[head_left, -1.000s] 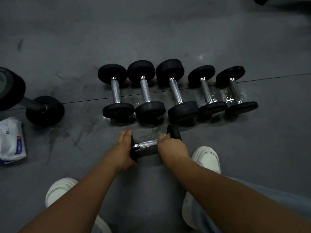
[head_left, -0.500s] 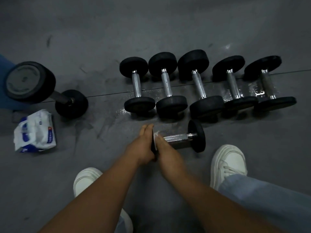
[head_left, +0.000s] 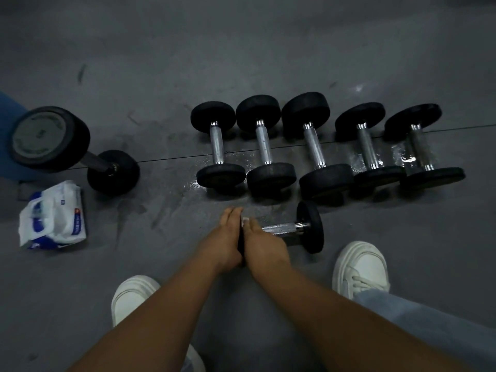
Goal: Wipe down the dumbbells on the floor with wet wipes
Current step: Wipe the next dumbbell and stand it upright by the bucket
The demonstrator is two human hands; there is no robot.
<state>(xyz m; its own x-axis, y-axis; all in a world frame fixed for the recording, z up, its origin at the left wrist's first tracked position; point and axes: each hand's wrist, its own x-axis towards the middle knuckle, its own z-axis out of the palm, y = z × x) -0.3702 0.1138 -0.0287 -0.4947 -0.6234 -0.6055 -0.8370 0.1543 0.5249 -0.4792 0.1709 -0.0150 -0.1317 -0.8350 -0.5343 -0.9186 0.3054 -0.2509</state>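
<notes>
Grey floor (head_left: 268,49) is open beyond the row of five dumbbells (head_left: 312,146); left of the row, a large dumbbell (head_left: 51,138) and a wipes pack (head_left: 53,216) take up room. Small dumbbell (head_left: 281,227) lies crosswise just in front of the row, white shoes (head_left: 359,267) nearer still. Left hand (head_left: 228,237), fingers straight and together, presses its left head; right hand (head_left: 264,242) curls round a wet wipe (head_left: 245,220) beside it.

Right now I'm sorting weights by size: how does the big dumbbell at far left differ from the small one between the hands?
The big dumbbell has larger, thicker heads than the small dumbbell. The big dumbbell's handle is dark; the small dumbbell's is bright metal. The big dumbbell lies untouched; the small dumbbell sits between the left hand and the right hand, which holds a wipe. Both have black round heads.
</notes>
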